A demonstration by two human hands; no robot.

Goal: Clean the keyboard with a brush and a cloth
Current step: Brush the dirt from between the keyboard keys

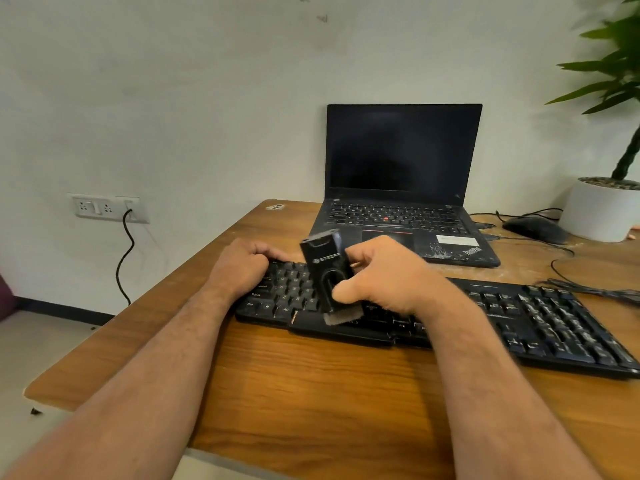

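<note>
A black keyboard [540,320] lies across the wooden desk [311,382], running from centre to the right edge. My right hand [388,275] grips a black rectangular brush [322,268], thumb on its front face. The brush stands tilted, its grey bristles [341,318] touching the keyboard's front row near the space bar. My left hand [242,265] rests at the keyboard's left end with fingers curled over its far corner. No cloth is in view.
An open black laptop [401,188] with a dark screen stands behind the keyboard. A black mouse [533,228] with cables and a white plant pot [602,209] sit at the back right. The desk's left edge drops to the floor; a wall socket [107,206] is at the left.
</note>
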